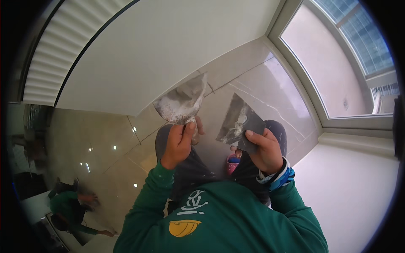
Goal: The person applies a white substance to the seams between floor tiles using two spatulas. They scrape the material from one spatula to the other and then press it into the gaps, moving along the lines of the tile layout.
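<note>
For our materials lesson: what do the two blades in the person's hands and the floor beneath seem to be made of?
Left blade: probably metal, thin and flat, crusted with whitish filler. Right blade: likely steel, dark grey, matt, smeared with filler. Floor: seemingly polished tile, glossy, mirroring lamps, with joint lines.

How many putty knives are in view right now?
2. One putty knife, caked with white filler, is in the left hand; the other, a darker blade, is in the right hand. None else visible.

packages — none | labels — none | signs — none | screens — none
</note>
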`<act>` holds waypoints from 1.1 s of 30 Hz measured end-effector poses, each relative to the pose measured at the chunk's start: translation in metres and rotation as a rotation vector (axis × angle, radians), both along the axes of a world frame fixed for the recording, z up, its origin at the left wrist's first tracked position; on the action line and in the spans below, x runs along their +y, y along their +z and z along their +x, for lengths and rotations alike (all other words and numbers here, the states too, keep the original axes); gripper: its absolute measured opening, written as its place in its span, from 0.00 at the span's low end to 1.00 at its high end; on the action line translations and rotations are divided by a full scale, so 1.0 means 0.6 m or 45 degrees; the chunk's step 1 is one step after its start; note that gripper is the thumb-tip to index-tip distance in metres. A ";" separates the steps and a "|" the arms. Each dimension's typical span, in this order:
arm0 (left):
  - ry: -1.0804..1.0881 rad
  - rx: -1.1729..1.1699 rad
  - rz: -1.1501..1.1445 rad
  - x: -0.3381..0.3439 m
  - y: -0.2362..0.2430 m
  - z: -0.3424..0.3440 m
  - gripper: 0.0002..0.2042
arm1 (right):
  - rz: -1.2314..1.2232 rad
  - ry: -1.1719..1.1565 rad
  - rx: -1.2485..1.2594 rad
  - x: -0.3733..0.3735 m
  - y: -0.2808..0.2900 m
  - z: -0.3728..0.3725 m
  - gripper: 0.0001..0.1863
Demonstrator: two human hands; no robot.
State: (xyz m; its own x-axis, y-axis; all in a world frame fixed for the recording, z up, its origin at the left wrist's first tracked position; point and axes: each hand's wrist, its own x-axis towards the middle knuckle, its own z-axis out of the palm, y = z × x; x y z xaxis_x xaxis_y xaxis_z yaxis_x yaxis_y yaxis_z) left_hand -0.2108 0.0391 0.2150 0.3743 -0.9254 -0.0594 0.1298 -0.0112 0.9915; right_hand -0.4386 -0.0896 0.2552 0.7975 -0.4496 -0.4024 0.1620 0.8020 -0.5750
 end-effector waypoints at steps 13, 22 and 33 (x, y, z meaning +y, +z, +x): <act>-0.065 -1.297 0.092 0.066 -0.077 0.138 0.31 | 0.046 -0.047 0.088 0.009 -0.008 0.180 0.11; -0.247 0.613 0.205 0.113 -0.009 0.156 0.14 | -1.423 -0.105 0.018 -0.035 0.029 0.150 0.22; -0.504 0.638 0.068 0.089 0.042 0.124 0.15 | -2.494 0.854 0.525 -0.052 0.030 0.137 0.45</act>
State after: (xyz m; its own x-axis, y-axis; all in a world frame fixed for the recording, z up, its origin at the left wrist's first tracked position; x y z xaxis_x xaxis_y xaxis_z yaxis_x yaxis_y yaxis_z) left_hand -0.1367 0.0925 0.2404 -0.0806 -0.9788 -0.1883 0.5535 -0.2011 0.8082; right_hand -0.3564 -0.1210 0.2732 0.9876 -0.1541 -0.0284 -0.1501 -0.8781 -0.4544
